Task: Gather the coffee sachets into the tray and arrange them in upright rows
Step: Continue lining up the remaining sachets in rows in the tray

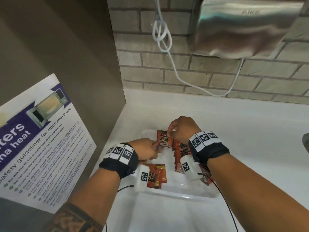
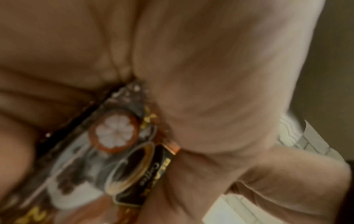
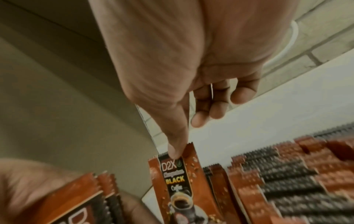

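Head view shows the right hand point(image 1: 179, 129) pinching one shiny red-brown coffee sachet point(image 1: 164, 138) by its top so it stands beside the upright row point(image 1: 181, 150) in the clear plastic tray point(image 1: 184, 192), while the left hand point(image 1: 144, 150) grips spare sachets point(image 2: 122, 153), ready to pass.
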The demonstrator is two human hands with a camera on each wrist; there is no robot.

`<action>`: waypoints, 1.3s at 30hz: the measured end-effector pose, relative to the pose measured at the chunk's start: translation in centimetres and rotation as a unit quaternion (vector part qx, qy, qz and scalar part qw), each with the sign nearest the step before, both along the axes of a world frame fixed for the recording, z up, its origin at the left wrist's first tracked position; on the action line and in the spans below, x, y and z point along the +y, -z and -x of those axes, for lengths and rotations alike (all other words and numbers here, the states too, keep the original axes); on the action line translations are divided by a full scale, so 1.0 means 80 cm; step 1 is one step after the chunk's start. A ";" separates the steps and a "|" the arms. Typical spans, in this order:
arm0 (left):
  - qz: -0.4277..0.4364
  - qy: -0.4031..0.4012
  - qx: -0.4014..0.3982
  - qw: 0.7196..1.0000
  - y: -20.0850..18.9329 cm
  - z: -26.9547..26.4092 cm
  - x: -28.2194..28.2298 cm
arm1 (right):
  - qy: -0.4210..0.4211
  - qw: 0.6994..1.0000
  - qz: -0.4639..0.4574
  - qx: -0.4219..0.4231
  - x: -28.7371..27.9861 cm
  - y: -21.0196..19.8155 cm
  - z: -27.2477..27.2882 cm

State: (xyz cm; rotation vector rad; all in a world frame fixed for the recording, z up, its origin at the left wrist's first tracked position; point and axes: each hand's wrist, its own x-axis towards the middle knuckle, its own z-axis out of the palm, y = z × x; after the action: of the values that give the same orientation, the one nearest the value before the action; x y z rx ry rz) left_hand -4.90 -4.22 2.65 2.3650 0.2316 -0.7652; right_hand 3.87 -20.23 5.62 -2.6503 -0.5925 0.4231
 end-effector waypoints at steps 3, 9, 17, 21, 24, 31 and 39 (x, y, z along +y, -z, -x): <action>-0.037 0.031 0.017 0.999 0.010 -0.016 -0.016 | 0.006 0.999 0.036 0.011 0.010 0.011 -0.004; -0.061 0.043 0.043 0.996 0.024 -0.038 -0.028 | 0.016 0.995 0.090 0.033 0.021 0.025 -0.011; -0.069 0.044 0.047 0.996 0.025 -0.049 -0.027 | 0.018 0.996 0.090 0.024 0.021 0.033 -0.020; -0.049 0.027 0.053 0.997 0.027 -0.049 -0.028 | 0.018 0.996 0.079 0.034 0.019 0.036 -0.020; -0.029 0.020 0.058 0.998 0.031 -0.049 -0.027 | 0.021 0.997 0.063 0.036 0.019 0.037 -0.021; 0.040 -0.029 0.057 0.997 0.043 -0.043 -0.019 | 0.036 0.999 0.008 0.030 0.013 0.038 -0.024; 0.146 -0.109 0.020 0.983 0.031 -0.035 0.002 | 0.016 0.998 -0.060 0.031 -0.008 0.029 -0.020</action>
State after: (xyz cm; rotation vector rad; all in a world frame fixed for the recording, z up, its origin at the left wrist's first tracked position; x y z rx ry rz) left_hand -2.07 -4.03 0.19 2.0102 0.3621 -0.6917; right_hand 5.43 -20.86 3.28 -2.5188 -0.5370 0.4440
